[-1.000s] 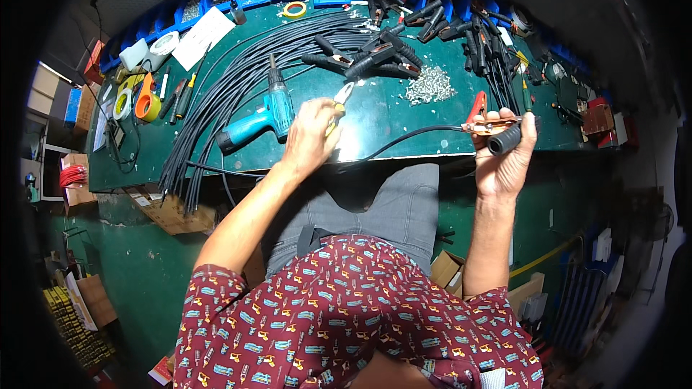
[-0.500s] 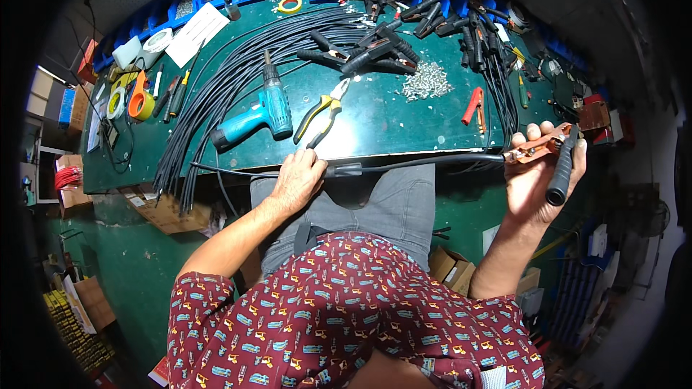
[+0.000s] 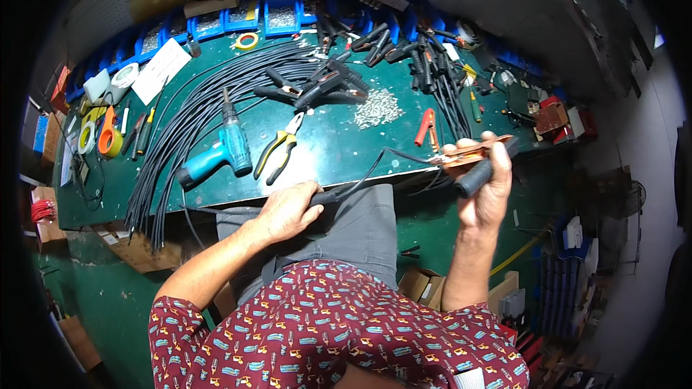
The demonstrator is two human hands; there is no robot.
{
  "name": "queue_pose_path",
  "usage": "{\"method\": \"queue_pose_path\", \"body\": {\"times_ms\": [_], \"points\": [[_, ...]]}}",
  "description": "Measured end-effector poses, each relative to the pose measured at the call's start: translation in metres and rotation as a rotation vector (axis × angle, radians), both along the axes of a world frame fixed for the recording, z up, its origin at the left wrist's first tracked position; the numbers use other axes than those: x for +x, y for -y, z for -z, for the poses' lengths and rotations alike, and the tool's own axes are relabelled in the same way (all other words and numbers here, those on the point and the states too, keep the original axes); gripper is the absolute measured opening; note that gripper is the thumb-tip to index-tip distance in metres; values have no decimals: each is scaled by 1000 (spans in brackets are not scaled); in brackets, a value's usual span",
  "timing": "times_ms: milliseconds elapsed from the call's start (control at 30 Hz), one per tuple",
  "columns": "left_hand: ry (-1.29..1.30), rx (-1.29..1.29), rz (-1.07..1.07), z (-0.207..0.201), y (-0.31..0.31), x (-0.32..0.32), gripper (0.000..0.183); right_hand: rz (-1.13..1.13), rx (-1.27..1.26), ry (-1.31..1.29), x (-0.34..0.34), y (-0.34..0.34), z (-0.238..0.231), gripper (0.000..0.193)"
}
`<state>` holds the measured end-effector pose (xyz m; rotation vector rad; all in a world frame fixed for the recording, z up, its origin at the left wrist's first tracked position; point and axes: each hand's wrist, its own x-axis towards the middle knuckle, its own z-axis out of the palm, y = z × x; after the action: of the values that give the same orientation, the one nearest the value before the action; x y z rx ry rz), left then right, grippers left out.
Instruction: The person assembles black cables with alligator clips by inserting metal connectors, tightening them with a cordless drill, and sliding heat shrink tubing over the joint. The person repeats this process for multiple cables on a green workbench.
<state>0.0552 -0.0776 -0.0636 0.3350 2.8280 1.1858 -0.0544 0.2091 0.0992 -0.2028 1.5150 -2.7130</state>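
My right hand (image 3: 484,191) is closed around a copper-coloured battery clamp (image 3: 468,155), one black rubber handle grip (image 3: 474,179) pointing down toward me. From the clamp's end a black cable (image 3: 370,173) runs left in a slack bend to my left hand (image 3: 290,210). That hand is closed on the cable at the bench's front edge, over my lap. A thicker black sleeve (image 3: 324,198) on the cable juts out beside its thumb. Its far-side fingers are partly hidden. The cable's other part emerges left of my wrist.
On the green bench (image 3: 346,151) lie a teal cordless drill (image 3: 229,150), yellow-black pliers (image 3: 282,149), a bundle of black cables (image 3: 173,130), black clamps (image 3: 317,88), a pile of small metal parts (image 3: 378,108) and a red clamp handle (image 3: 424,127). Blue bins (image 3: 281,18) line the back.
The view has shifted, so the bench appears further left. My hands are closer together, and the formerly taut cable between them now bends. The clamp has turned in my right hand.
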Motion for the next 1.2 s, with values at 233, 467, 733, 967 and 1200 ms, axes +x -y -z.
{"method": "queue_pose_path", "body": {"times_ms": [233, 467, 733, 967, 1200], "points": [[238, 98, 67, 2, -10, -10, 35, 30, -121, 5, 10, -28, -34, 48], [446, 422, 295, 8, -9, -22, 25, 24, -134, -54, -6, -85, -51, 53], [587, 803, 509, -24, -39, -47, 25, 332, 224, -109, -7, -77, -43, 40], [533, 882, 405, -85, -70, -56, 36, 81, 182, -50, -1, -32, 3, 41], [158, 673, 319, -108, -78, -65, 38, 71, 172, -121, -2, -16, 9, 55]]}}
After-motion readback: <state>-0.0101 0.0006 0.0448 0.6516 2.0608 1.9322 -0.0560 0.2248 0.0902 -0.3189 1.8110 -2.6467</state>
